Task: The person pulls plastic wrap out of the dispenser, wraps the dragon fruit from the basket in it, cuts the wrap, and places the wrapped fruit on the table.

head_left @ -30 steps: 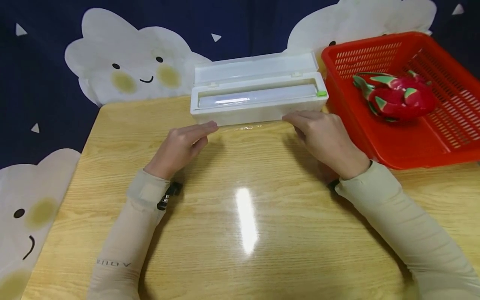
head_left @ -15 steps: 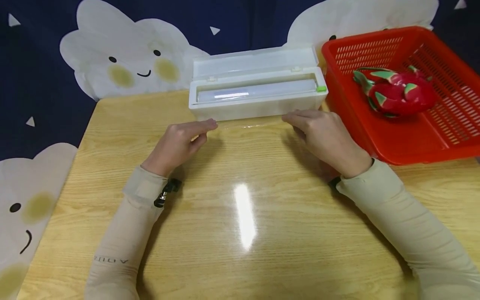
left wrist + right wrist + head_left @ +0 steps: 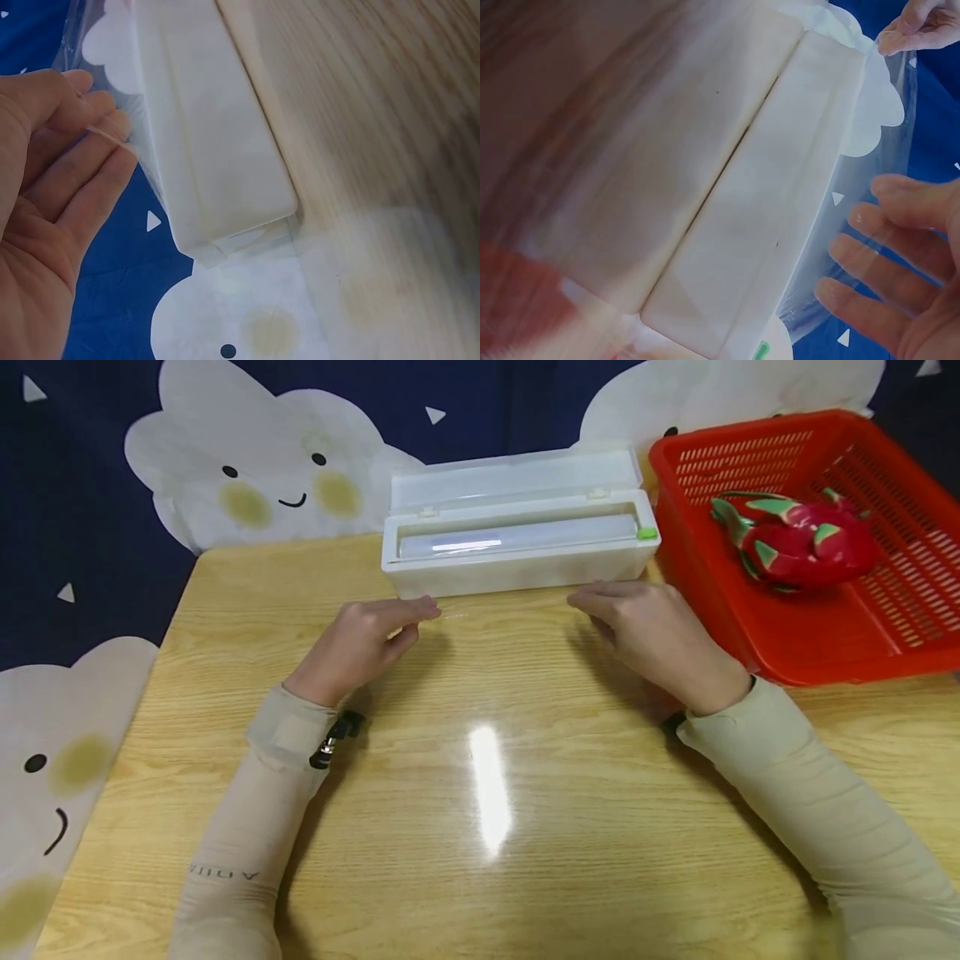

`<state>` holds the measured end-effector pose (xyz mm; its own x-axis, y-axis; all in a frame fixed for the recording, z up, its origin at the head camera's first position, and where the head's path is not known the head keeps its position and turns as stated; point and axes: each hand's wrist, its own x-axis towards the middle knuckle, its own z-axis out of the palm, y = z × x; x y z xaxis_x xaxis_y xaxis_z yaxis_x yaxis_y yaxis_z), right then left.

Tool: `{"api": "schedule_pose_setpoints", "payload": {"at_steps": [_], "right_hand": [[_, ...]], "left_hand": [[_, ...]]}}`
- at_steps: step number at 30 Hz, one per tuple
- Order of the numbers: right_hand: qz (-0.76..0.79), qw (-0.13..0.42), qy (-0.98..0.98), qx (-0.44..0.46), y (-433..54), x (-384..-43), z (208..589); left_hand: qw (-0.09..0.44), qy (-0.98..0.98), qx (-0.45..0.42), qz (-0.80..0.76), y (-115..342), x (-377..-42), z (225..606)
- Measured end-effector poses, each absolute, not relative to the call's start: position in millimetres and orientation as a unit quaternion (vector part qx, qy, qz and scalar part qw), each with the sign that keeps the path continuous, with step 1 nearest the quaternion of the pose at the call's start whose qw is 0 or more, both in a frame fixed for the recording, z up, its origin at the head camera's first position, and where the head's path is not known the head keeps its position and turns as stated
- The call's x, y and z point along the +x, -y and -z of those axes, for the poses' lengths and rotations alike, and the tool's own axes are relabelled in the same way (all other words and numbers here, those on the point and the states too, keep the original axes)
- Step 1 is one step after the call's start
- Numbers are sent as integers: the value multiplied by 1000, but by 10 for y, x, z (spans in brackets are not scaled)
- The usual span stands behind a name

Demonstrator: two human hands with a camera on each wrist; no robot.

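the left hand (image 3: 360, 639) and right hand (image 3: 656, 631) each pinched a thin, clear plastic film (image 3: 881, 157), stretched between them at the near side of a long, white, open-lidded box (image 3: 525, 569).

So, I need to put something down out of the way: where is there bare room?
Widest: the table between the left sleeve and right sleeve, nearer the camera. Another: between left sleeve and the table's left edge. Crowded: the far side, where the white box, red basket, left hand, right hand and clear film sit close together.
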<state>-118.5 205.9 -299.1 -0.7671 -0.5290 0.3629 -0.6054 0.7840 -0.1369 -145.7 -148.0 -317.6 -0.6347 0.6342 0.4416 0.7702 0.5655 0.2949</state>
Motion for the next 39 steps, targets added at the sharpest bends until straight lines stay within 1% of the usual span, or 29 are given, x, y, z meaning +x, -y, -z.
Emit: {"api": "schedule_pose_setpoints", "payload": {"at_steps": [9, 17, 20, 25, 32, 39], "right_hand": [[-112, 149, 930, 318, -2071, -1167, 2963], [-96, 148, 930, 323, -2094, -1125, 2916], [-89, 144, 930, 327, -2090, -1109, 2895], [-68, 125, 929, 342, -2053, -1102, 2851], [-43, 100, 930, 351, -2047, -1090, 2842], [-22, 80, 936, 342, -2062, -1052, 2796]], "left_hand": [[119, 880, -398, 228, 1485, -1418, 3117], [116, 882, -406, 210, 1459, -1411, 3046], [106, 880, -414, 208, 1454, -1423, 3048], [90, 877, -426, 203, 1491, -1407, 3117], [109, 871, -436, 199, 1540, -1331, 3191], [94, 873, -435, 198, 1496, -1308, 3214]]}}
